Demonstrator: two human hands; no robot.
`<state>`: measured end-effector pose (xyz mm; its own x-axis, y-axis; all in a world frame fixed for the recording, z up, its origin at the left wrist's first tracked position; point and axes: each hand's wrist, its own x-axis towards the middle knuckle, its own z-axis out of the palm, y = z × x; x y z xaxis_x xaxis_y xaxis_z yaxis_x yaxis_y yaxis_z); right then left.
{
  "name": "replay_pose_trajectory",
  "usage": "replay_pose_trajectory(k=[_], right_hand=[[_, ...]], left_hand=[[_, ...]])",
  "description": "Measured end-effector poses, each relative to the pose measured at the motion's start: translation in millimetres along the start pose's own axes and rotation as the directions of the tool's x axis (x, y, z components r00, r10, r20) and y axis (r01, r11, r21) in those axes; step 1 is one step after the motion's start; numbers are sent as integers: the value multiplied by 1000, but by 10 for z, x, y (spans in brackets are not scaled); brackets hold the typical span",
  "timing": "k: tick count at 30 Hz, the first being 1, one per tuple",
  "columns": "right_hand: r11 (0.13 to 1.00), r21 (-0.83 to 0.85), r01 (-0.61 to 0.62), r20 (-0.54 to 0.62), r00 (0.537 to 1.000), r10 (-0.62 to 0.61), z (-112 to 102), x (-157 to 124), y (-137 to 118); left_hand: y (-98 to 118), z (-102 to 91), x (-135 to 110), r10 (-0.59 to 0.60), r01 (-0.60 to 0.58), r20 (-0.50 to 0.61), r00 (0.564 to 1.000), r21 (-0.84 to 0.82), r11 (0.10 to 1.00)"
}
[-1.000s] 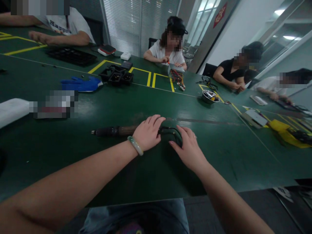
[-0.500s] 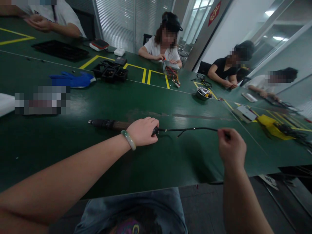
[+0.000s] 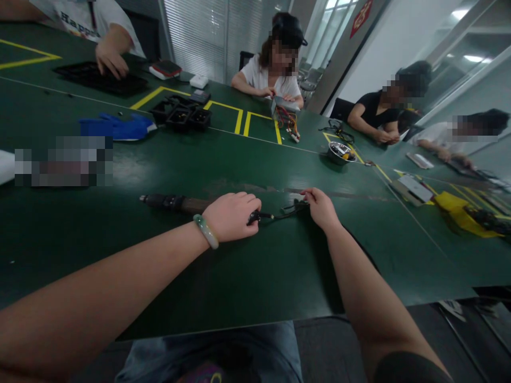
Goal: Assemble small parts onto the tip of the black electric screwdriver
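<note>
Glass partitions with pale blinds (image 3: 195, 42) stand behind the work place, at the upper middle of the frame. Before them spreads a long green table (image 3: 239, 287), marked with yellow tape lines. Four other people sit along its far side, from the upper left to the upper right; one of them, in a white shirt (image 3: 261, 80), is at the upper middle. At the right edge lies a yellow bag (image 3: 457, 215) with dark cables in it. On the left half, a blue glove (image 3: 117, 126) lies just beside a group of black plastic parts (image 3: 181, 114).

Near the centre, a corded electric screwdriver (image 3: 167, 202) rests on the table, its metal tip pointing to the left. The person's left hand (image 3: 230, 217) covers its rear part, with the fingers curled around the body. The right hand (image 3: 322, 208), at the centre right, pinches the black cable (image 3: 281, 216) between thumb and fingers. Smallest is the greenish bangle (image 3: 206, 232) on the left wrist.
</note>
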<state>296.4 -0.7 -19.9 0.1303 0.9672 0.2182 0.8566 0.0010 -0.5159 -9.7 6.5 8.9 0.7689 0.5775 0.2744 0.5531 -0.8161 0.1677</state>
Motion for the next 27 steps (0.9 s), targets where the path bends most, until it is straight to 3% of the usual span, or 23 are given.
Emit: replay_pose_trajectory(k=[2,4,8,12,21,24,27], right_hand=[[989,141,33,48,998,-40,-64,-18,-21],[982,175,71,130,987,-94,-115,-50,-111],[981,-39,190,319,933,-168,-137,-202,-405],[949,-198,246,394,906,-153,-152,-382,-595],[927,-329,178,391,920,-38,-360,-577,-716],[936,-311,166,319,946,-62,-380,-619,-818],[970,-196,140,172,979,-107,-261,-622,-922]], left_hand=[[-3,2,8,-7,7,0,1000,-4,1000],[-6,7,13,-8,8,2,1000,-8,1000],[-9,24,24,-11,11,2,1000,6,1000],[-7,39,39,-21,21,0,1000,25,999],[-18,65,56,16,-16,-1,1000,74,997],[-13,72,62,43,-43,4,999,79,996],[-18,86,72,32,-31,-5,999,86,996]])
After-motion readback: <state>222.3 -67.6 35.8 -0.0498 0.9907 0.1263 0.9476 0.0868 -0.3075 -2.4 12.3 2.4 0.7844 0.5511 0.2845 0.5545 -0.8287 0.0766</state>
